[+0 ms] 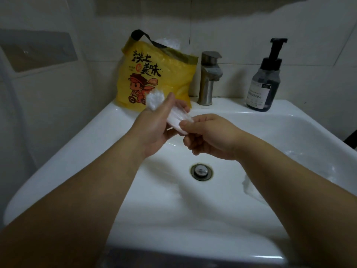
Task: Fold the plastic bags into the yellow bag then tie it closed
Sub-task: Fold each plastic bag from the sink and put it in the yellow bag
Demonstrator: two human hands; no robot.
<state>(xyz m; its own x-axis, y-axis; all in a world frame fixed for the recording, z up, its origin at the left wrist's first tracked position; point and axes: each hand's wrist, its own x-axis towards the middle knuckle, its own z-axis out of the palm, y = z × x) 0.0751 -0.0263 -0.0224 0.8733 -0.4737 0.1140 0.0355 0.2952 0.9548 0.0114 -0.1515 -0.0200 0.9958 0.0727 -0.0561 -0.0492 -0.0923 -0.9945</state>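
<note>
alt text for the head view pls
A left hand grips a bunched clear plastic bag over a white ceramic sink while the right hand pinches its end. Behind stand a yellow printed plastic bag, a steel tap and a dark pump bottle.

Dim tiled wall (241,29) bhd white sink (108,120).
</note>
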